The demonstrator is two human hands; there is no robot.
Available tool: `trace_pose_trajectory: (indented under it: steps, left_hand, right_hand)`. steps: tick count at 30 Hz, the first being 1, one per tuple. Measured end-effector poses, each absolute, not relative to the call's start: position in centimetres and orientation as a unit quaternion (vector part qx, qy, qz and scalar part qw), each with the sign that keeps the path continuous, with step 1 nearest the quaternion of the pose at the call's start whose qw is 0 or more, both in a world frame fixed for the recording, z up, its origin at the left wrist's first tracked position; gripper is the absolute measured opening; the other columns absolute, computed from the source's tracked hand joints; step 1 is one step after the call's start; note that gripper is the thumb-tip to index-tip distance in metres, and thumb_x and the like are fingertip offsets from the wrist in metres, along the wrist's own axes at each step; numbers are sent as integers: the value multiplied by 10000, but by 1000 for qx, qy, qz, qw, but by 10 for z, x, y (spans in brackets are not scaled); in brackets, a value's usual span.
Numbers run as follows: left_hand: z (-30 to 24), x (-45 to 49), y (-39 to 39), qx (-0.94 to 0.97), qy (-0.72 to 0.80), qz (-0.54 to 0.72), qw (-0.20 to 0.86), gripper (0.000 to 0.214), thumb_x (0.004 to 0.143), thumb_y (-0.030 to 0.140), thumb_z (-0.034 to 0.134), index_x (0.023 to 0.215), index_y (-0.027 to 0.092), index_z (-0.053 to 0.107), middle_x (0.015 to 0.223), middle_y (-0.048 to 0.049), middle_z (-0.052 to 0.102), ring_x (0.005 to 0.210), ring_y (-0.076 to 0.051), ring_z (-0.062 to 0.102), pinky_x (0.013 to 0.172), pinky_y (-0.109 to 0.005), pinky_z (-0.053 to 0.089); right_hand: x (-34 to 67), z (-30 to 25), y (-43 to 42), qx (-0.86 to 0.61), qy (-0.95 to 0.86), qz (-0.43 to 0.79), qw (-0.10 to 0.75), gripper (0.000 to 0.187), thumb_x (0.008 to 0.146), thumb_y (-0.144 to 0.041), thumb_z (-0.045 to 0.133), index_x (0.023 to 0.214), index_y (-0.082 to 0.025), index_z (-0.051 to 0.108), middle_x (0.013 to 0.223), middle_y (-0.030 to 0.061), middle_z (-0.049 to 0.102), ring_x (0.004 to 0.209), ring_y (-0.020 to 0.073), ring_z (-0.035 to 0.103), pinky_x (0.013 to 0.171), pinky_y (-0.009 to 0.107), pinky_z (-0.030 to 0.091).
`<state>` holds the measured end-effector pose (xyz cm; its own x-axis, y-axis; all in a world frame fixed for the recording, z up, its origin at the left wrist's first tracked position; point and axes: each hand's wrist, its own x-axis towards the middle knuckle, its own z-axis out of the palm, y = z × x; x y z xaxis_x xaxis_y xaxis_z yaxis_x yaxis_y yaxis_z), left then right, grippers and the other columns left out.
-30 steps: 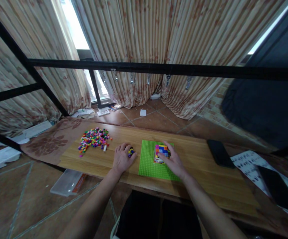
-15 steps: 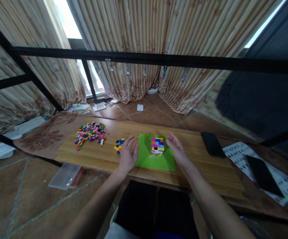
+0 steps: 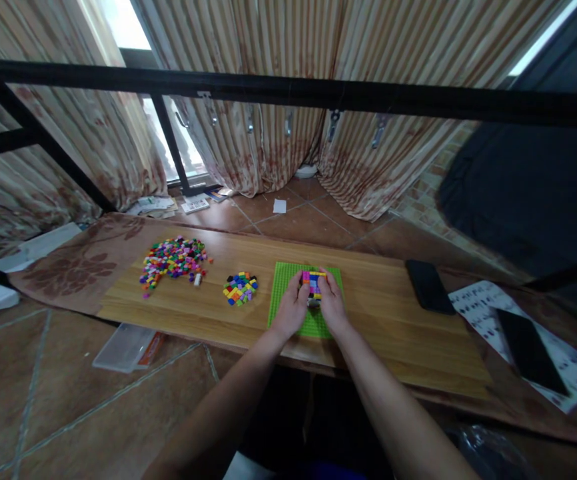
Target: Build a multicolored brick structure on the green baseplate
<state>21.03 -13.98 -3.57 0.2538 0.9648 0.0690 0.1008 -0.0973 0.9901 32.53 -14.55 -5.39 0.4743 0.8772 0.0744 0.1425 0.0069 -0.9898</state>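
Observation:
A small block of stacked, multicoloured toy bricks point(image 3: 313, 285) stands on the green baseplate point(image 3: 282, 283). My left hand point(image 3: 291, 308) is wrapped against its left side, and my right hand point(image 3: 332, 307) against its right side. Both thumbs lie near the top of the stack. Its sides are mostly covered by my fingers; pink, blue, orange and purple pieces show on top. To the left of the baseplate, a small flat group of loose bricks point(image 3: 240, 289) lies on the wooden board.
A larger heap of loose bricks point(image 3: 176, 259) lies on the left of the wooden board point(image 3: 383, 333). On the right are a black phone point(image 3: 428, 287), a printed sheet point(image 3: 483, 300) and another dark flat device point(image 3: 531, 350). A clear plastic box point(image 3: 122, 348) sits on the floor. A black rail point(image 3: 268, 90) crosses ahead.
Both hands have moved inward from either side of the brick stack and closed on it. The small group of bricks, partly covered before by my left hand, now shows fully.

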Motion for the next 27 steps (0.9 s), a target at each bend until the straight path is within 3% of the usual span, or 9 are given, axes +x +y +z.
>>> trace_pose_trajectory:
  steps: [8, 13, 16, 19, 22, 27]
  left_hand:
    - [-37, 220, -139, 576, 449, 439, 524, 459, 946, 309, 425, 1366, 143, 504, 1448, -124, 507, 1347, -218, 465, 1179, -402, 304]
    - [-34, 220, -135, 540, 449, 440, 560, 439, 920, 295, 489, 1335, 160, 533, 1378, -117, 576, 1265, -225, 546, 1119, -421, 397]
    - [-28, 212, -134, 511, 453, 447, 579, 473, 915, 349, 519, 1349, 161, 518, 1413, -132, 545, 1284, -234, 536, 1104, -411, 413]
    - [-22, 194, -138, 496, 469, 468, 562, 486, 925, 446, 501, 1321, 167, 542, 1464, -138, 492, 1369, -238, 450, 1142, -410, 356]
    - [-20, 168, -149, 504, 457, 485, 550, 508, 915, 527, 488, 1263, 170, 583, 1373, -141, 578, 1302, -246, 520, 1112, -427, 386]
    - [-29, 119, -182, 527, 459, 447, 558, 523, 858, 596, 534, 1066, 140, 685, 1051, -112, 722, 998, -239, 667, 943, -381, 511]
  right_hand:
    - [319, -51, -148, -662, -432, 271, 549, 530, 918, -561, 323, 1264, -222, 538, 1223, 100, 637, 1074, 217, 601, 956, 386, 463]
    - [325, -49, -150, -669, -451, 297, 511, 556, 920, -569, 291, 1323, -242, 492, 1315, 98, 600, 1149, 211, 591, 982, 382, 468]
    - [336, -41, -150, -674, -450, 309, 497, 625, 919, -588, 263, 1361, -198, 470, 1395, 130, 546, 1241, 222, 553, 1012, 391, 459]
    - [350, -23, -141, -683, -461, 289, 488, 687, 925, -602, 226, 1409, -160, 430, 1468, 156, 473, 1345, 242, 463, 1088, 434, 388]
    - [352, -2, -124, -676, -503, 265, 469, 687, 899, -626, 348, 1400, -170, 463, 1485, 139, 459, 1390, 248, 400, 1165, 435, 272]
    - [325, 9, -106, -663, -676, 158, 281, 693, 919, -644, 330, 1388, -162, 495, 1469, 160, 471, 1412, 299, 350, 1177, 519, 188]
